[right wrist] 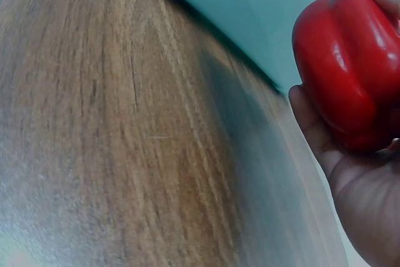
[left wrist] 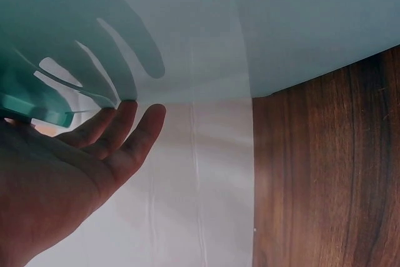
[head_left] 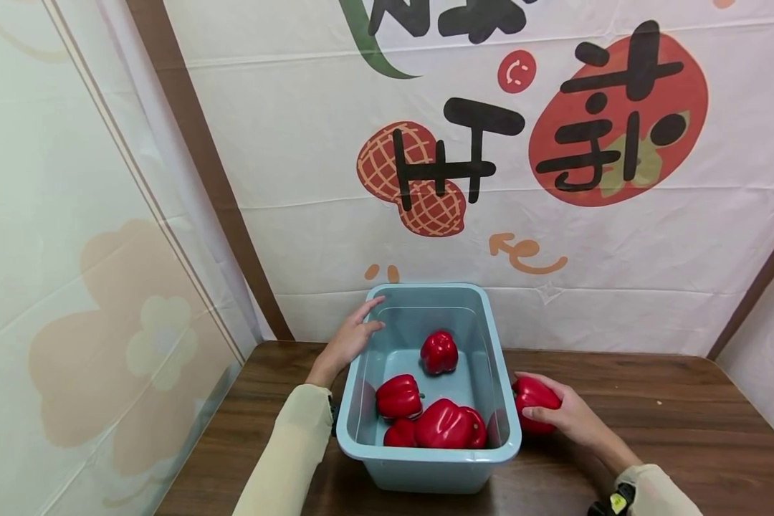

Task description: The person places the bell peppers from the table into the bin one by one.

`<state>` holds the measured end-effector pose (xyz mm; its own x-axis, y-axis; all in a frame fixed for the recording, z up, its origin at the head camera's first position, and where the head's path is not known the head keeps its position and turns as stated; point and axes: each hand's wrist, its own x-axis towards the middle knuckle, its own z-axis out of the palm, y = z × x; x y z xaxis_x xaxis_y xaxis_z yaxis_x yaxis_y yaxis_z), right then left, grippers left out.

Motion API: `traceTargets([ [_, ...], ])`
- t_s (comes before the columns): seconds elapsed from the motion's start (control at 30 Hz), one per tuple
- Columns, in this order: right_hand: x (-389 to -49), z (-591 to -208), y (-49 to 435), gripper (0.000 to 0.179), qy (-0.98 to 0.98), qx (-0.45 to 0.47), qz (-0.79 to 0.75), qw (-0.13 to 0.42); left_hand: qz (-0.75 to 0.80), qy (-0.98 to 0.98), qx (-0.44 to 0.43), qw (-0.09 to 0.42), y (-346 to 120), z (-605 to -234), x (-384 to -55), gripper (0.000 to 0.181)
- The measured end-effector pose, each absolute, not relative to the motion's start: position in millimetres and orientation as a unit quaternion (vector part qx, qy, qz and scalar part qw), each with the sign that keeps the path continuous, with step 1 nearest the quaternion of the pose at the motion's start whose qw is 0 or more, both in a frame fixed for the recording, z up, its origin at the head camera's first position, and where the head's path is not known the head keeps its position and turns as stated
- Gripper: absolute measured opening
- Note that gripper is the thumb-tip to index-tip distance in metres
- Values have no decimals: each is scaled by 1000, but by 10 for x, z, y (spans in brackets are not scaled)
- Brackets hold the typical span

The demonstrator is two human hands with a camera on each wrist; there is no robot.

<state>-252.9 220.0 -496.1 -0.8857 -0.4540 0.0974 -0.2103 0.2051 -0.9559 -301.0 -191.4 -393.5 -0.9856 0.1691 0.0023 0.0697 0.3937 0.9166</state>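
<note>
A light blue plastic bin (head_left: 428, 469) stands on the table with several red bell peppers (head_left: 438, 351) inside, most gathered at its near end. My left hand (head_left: 351, 337) is at the bin's left rim, thumb and index finger reaching over the edge. In the left wrist view, the other fingers (left wrist: 134, 151) extend along the outer wall, fairly straight. My right hand (head_left: 574, 416) grips another red bell pepper (head_left: 535, 405) just outside the bin's right wall. The right wrist view shows this pepper (right wrist: 350, 67) between thumb and fingers, above the tabletop.
The brown wooden table (head_left: 619, 387) extends to both sides of the bin. Behind it hangs a white printed cloth (head_left: 309, 215), close to the bin's far end. Another pale cloth (head_left: 103, 287) hangs along the left side.
</note>
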Motion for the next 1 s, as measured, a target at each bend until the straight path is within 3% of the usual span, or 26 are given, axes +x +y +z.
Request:
traceTargets([
  [1.0, -2553, -4715, 2220, 62, 785, -205, -580, 71, 550, 831, 72, 43, -1907, -3924, -2996, 55],
])
